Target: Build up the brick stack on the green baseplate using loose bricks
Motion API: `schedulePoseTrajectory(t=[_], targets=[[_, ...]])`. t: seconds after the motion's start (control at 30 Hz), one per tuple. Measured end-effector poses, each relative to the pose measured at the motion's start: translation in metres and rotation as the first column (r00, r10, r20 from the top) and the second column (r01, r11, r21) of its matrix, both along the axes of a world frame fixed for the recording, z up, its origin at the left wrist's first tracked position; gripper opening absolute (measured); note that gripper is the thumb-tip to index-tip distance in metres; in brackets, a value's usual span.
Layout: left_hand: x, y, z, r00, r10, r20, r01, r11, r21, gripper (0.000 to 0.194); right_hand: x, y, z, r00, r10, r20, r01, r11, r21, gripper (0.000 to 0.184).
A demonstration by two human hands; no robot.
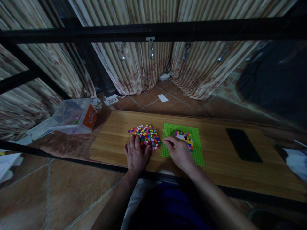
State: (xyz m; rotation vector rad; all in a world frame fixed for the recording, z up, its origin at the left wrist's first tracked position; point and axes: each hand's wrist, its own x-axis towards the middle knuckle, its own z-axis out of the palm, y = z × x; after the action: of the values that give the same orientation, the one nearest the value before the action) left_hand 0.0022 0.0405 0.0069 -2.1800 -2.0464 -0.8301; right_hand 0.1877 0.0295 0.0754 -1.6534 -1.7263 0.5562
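My left hand [137, 154] rests at the near edge of a loose pile of small coloured toy bricks [149, 133], its fingers stretched out and touching them. Over the left part of a green studded baseplate [197, 151] is my right hand [178, 150], thumb and fingertips pinched together. Whatever sits in that pinch is too small or hidden to make out. On the baseplate, a patch of joined bricks [185, 136] in white, yellow, red and other colours shows just beyond my right hand, which covers part of it.
The wooden board [213, 143] carries a black flat slab [243, 144] on the right. Left of the board stands a clear plastic box [72, 116] with an orange label. A dark metal bar [153, 32] crosses before the curtains [139, 67]. White paper [163, 98] lies on the tiled floor.
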Motion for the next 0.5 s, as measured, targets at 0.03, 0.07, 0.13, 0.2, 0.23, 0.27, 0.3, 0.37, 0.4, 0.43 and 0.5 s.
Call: schedulePoseTrajectory(t=[0.03, 0.07, 0.13, 0.2, 0.23, 0.27, 0.3, 0.37, 0.4, 0.43, 0.5], targets=[[0.0, 0.0, 0.0, 1.0, -0.004, 0.001, 0.004, 1.0, 0.004, 0.066, 0.009, -0.006, -0.001, 0.998, -0.021, -0.066, 0.021, 1.0, 0.009, 0.021], [0.0, 0.0, 0.0, 1.0, -0.009, 0.0, 0.009, 1.0, 0.007, 0.065, 0.019, -0.011, -0.002, 0.991, -0.05, -0.123, 0.051, 0.999, 0.004, 0.022], [0.0, 0.0, 0.0, 1.0, -0.014, -0.004, 0.014, 1.0, 0.005, 0.065, 0.042, -0.018, -0.007, 0.973, -0.131, -0.189, 0.127, 0.991, -0.032, 0.023], [0.0, 0.0, 0.001, 1.0, -0.016, -0.011, 0.016, 1.0, -0.004, 0.064, 0.068, -0.02, -0.013, 0.957, -0.228, -0.181, 0.219, 0.973, -0.07, 0.025], [0.0, 0.0, 0.001, 1.0, -0.016, -0.013, 0.015, 1.0, -0.007, 0.064, 0.08, -0.02, -0.016, 0.946, -0.28, -0.164, 0.27, 0.96, -0.078, 0.026], [-0.001, 0.0, 0.001, 1.0, -0.016, -0.014, 0.016, 1.0, -0.008, 0.064, 0.092, -0.017, -0.018, 0.934, -0.327, -0.144, 0.32, 0.945, -0.072, 0.026], [-0.001, 0.0, 0.001, 1.0, -0.018, -0.014, 0.018, 1.0, -0.005, 0.063, 0.101, -0.014, -0.02, 0.926, -0.36, -0.116, 0.355, 0.933, -0.059, 0.026], [-0.001, 0.001, 0.001, 1.0, -0.02, -0.014, 0.02, 1.0, 0.004, 0.063, 0.115, -0.006, -0.022, 0.92, -0.389, -0.055, 0.387, 0.921, -0.041, 0.026], [-0.001, 0.002, 0.001, 1.0, -0.021, -0.015, 0.021, 1.0, 0.008, 0.063, 0.119, -0.002, -0.023, 0.922, -0.387, -0.024, 0.386, 0.922, -0.033, 0.025], [-0.001, 0.002, 0.001, 1.0, -0.022, -0.017, 0.022, 1.0, 0.01, 0.063, 0.122, 0.002, -0.023, 0.926, -0.378, 0.005, 0.378, 0.925, -0.029, 0.026], [-0.001, 0.002, 0.001, 0.999, -0.019, -0.025, 0.02, 1.0, 0.008, 0.063, 0.122, 0.009, -0.022, 0.936, -0.348, 0.052, 0.35, 0.936, -0.031, 0.026]])
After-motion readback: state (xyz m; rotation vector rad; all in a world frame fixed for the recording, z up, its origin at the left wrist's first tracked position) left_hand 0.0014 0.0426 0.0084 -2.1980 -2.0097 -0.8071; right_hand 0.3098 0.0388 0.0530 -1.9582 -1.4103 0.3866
